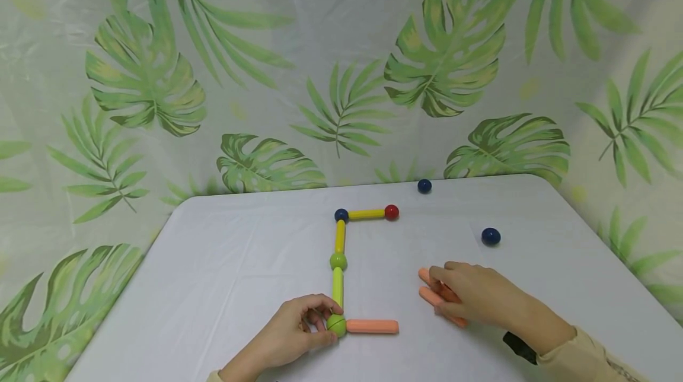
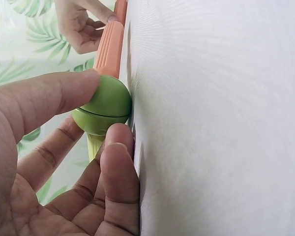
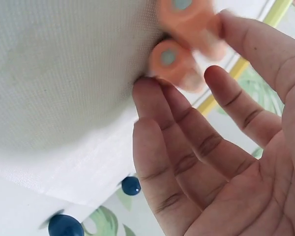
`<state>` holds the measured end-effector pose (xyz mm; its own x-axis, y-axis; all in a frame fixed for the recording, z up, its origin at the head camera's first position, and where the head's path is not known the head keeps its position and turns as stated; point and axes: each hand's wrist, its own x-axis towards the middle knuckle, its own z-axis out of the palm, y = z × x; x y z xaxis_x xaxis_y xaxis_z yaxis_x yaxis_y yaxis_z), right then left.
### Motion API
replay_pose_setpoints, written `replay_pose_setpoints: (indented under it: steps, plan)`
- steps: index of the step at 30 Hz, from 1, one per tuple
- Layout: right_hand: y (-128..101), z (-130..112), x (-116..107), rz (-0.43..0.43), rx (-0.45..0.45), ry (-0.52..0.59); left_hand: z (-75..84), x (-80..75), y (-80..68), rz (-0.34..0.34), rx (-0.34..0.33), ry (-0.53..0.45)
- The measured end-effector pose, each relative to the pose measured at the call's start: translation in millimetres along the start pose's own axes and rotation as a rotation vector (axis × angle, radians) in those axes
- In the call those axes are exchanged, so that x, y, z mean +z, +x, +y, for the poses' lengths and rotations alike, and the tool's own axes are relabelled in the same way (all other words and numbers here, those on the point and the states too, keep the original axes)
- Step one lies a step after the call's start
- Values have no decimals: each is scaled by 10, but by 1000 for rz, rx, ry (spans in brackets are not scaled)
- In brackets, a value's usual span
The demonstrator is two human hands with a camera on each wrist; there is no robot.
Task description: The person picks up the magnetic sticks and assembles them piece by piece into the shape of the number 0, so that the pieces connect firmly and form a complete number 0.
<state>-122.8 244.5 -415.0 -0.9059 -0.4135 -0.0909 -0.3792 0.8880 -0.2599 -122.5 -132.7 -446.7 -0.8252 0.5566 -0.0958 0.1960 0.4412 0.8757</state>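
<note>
My left hand pinches a split-line green ball between thumb and fingers. From that ball an orange rod points right and a lime rod runs away to a second green ball. Beyond it come a yellow rod, a blue ball, another yellow rod and a red ball. At the right, my right hand holds two loose orange rods side by side, thumb on the nearer rod, fingertips at the farther rod. Pale discs show on their ends.
One loose dark blue ball lies beyond my right hand, and another blue ball is close to the far table edge. Leaf-patterned cloth hangs behind the white table.
</note>
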Motion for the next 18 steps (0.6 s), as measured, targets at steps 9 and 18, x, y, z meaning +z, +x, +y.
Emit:
replay_pose_setpoints:
  steps: [9, 18]
  plan:
    - [25, 28, 1, 24, -8, 7, 2, -3, -2, -2, -6, -4]
    - [129, 151, -18, 41, -15, 6, -9, -1, 3, 1, -7, -6]
